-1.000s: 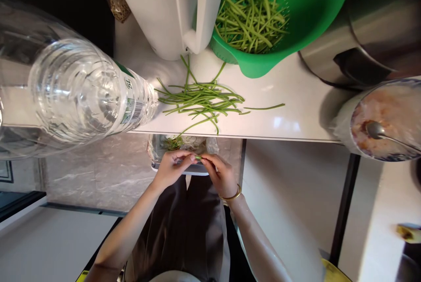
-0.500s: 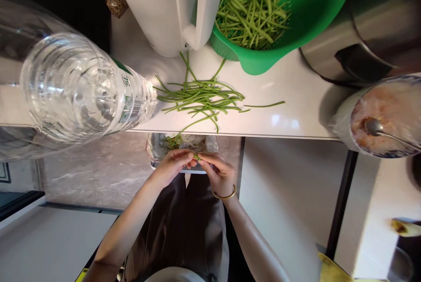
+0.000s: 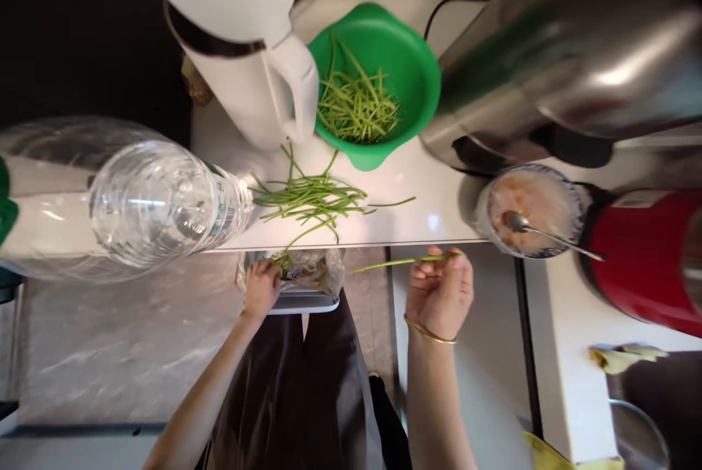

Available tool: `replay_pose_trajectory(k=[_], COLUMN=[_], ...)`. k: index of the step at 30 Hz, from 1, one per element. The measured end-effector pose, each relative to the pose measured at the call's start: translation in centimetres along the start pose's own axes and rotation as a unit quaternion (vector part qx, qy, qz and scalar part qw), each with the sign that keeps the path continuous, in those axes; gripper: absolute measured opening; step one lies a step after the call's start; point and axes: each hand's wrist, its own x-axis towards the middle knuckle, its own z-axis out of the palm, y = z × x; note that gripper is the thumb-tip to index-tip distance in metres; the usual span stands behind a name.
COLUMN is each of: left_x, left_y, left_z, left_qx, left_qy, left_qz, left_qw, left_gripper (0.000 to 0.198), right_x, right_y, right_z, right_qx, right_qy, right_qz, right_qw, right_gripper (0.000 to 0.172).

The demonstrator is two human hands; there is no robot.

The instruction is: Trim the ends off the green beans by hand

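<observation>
My right hand (image 3: 440, 293) pinches one long green stem (image 3: 395, 262), which points left just below the counter's front edge. Over the left side of a lined bin (image 3: 304, 303), my left hand (image 3: 262, 286) is near some green scraps (image 3: 284, 261); its fingers are bent, and whether they hold anything is hidden. A loose pile of green stems (image 3: 312, 196) lies on the white counter (image 3: 395, 225), with a single stem apart to its right. Behind the pile stands a green colander (image 3: 414, 82) with many cut stems inside.
A large clear water bottle (image 3: 159, 203) lies at the left. Behind are a white pitcher (image 3: 235, 97) and a steel appliance (image 3: 493, 90). At the right are a bowl of pinkish food (image 3: 534, 199) with a spoon (image 3: 553, 237) and a red appliance (image 3: 647, 251).
My hands have parted: the right moved right with a long stem now stretched out from it, the left moved left over the bin. The view has shifted, showing more of the counter's back.
</observation>
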Motion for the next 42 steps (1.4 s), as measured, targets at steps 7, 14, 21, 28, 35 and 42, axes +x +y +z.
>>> replay_pose_trajectory(k=[7,14,21,28,35,42], left_x=[-1.1,-2.1,-4.7,-7.0,-6.9,-5.9], left_y=[2.7,2.7,7.7,10.7,9.3,8.9], left_z=[-0.8,-4.4,-14.2,-19.2,-19.4,-18.9], left_qx=[0.016,-0.103,-0.397,-0.466,-0.449,-0.468], left_qy=[-0.042,-0.09,0.083,0.093,0.04,-0.013], left_qz=[0.029,0.076,0.109,0.126,0.121,0.105], left_qw=[0.999,0.988,0.908,0.871,0.884,0.877], left_gripper=[0.021,0.042,0.019,0.018,0.017,0.014], right_x=[-0.3,-4.1,-7.5,-9.1,-8.3,-7.8], right_y=[0.6,-1.2,-3.2,-5.0,-5.9,-6.1], right_z=[2.8,3.2,2.5,3.1,3.1,3.5], right_qx=[-0.005,-0.045,-0.189,-0.283,-0.316,-0.303], right_qy=[-0.055,-0.153,-0.242,-0.349,-0.461,-0.5], right_qz=[0.097,0.084,-0.047,-0.262,-0.33,-0.238], right_qw=[0.994,0.984,0.95,0.854,0.761,0.775], right_gripper=[0.025,0.022,0.013,0.021,0.028,0.017])
